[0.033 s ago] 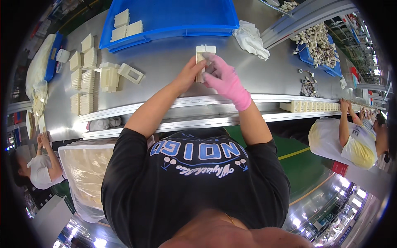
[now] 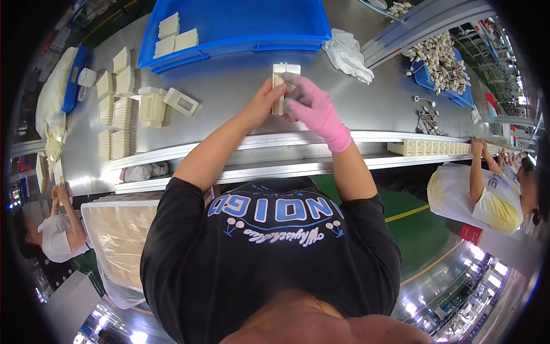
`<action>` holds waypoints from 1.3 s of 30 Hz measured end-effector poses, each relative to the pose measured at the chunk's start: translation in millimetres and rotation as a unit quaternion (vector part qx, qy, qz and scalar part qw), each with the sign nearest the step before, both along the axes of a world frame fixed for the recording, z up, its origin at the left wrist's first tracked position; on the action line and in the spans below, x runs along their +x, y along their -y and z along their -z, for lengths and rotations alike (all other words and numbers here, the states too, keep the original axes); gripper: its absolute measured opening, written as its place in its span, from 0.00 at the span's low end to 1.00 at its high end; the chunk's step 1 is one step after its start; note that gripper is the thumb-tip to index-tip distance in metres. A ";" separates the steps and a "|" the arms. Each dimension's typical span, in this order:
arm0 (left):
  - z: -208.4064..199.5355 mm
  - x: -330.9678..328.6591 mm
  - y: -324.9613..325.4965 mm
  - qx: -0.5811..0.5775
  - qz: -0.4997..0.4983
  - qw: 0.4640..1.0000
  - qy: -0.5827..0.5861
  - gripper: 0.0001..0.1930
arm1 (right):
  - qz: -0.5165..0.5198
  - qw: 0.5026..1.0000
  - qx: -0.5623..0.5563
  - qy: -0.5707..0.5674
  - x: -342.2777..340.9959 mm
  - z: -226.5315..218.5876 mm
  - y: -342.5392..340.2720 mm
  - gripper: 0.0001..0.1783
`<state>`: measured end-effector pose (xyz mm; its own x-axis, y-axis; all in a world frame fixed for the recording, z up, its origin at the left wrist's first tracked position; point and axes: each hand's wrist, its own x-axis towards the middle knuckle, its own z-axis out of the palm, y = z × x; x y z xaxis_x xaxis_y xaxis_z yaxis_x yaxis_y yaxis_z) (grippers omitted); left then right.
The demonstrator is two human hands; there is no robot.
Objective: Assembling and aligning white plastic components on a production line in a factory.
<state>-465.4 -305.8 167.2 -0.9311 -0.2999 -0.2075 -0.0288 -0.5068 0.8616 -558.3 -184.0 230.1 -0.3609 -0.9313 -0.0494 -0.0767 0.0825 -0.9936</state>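
I hold a cream plastic part [image 2: 285, 71] upright over the steel table [image 2: 240, 97]. My left hand [image 2: 260, 106], bare, grips its left side. My right hand [image 2: 312, 106], in a pink glove, closes on its right side and front. The part looks like two flat pieces pressed together; its lower half is hidden by my fingers. A loose cream frame [image 2: 182, 102] and a short stack of cream frames [image 2: 150, 108] lie to the left of my hands.
A blue bin [image 2: 240, 28] with cream pieces stands at the back. Several stacks of cream plates [image 2: 114, 114] sit far left, a white cloth [image 2: 346, 54] at right. A row of cream parts [image 2: 435, 148] lies on the rail. Co-workers stand at right [image 2: 492, 195] and left [image 2: 51, 229].
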 end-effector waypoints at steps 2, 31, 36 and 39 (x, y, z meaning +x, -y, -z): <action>0.3 -0.4 -4.1 0.007 -0.003 1.000 0.001 0.20 | 0.062 0.997 -0.020 -0.028 -5.0 4.0 -0.8 0.24; 56.5 78.5 190.1 -0.755 0.163 0.396 0.496 0.15 | -0.097 0.805 0.373 -0.450 -68.0 92.8 4.2 0.24; 49.1 65.2 169.9 -0.656 0.016 0.707 0.265 0.13 | -0.144 0.762 0.422 -0.470 -50.6 105.1 26.4 0.24; 41.8 45.0 139.6 -0.574 -0.118 0.801 0.122 0.11 | -0.134 0.758 0.409 -0.490 -52.5 105.5 26.9 0.23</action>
